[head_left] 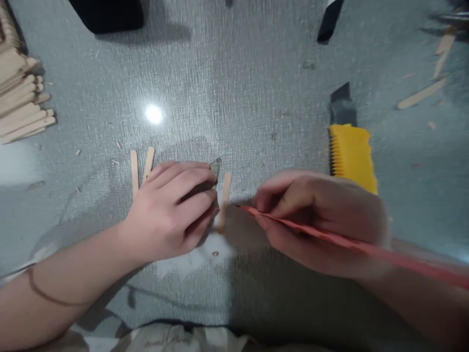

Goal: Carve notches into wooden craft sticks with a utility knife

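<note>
My right hand (322, 220) is closed around a long red pencil (340, 240), whose dark tip points left at a short craft stick (224, 195). A small gap separates the tip from that stick. My left hand (176, 205) rests on the table just left of the same stick, with its fingers curled under. A dark greenish pointed corner (216, 167) shows past its fingertips; the rest of that piece is hidden, so I cannot name it. Two more craft sticks (134, 168) poke out beyond the back of my left hand, their lower ends covered.
A yellow-handled utility knife (351, 151) lies beyond my right hand, blade end pointing away. Many craft sticks (22, 107) are piled at the far left. A loose stick (421, 94) lies upper right. A black object (110, 12) stands at the back; wood scraps dot the grey table (242, 98).
</note>
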`<state>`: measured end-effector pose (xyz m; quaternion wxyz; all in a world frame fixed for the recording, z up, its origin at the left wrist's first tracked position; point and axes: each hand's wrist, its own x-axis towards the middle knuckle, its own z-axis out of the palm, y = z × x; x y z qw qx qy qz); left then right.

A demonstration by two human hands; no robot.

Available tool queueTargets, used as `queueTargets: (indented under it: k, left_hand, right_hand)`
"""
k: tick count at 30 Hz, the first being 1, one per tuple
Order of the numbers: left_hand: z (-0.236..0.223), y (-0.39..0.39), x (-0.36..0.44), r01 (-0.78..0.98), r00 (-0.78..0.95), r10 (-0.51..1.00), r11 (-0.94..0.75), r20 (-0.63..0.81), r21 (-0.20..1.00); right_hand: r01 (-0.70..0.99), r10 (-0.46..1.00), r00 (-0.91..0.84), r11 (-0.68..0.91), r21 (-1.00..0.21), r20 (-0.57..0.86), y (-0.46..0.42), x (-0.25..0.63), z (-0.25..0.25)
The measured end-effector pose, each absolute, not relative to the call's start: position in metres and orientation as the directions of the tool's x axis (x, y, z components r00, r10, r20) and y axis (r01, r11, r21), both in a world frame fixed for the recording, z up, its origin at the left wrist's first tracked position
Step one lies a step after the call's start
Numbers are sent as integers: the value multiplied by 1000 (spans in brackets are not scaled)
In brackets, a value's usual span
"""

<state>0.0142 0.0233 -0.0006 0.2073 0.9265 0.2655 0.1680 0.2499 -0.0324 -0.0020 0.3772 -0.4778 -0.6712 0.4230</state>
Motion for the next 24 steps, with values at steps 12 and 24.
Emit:
queueTargets:
  k: [12,24]
  left_hand:
    - [-3,21,16,396,883,464,-821,77,411]
    - [-5,21,16,399,851,507,-794,137,458]
  right_hand:
    - [263,955,-266,204,-943,132,-34,250,-3]
    - [212,951,-272,207,-955,145,-35,252,-6]
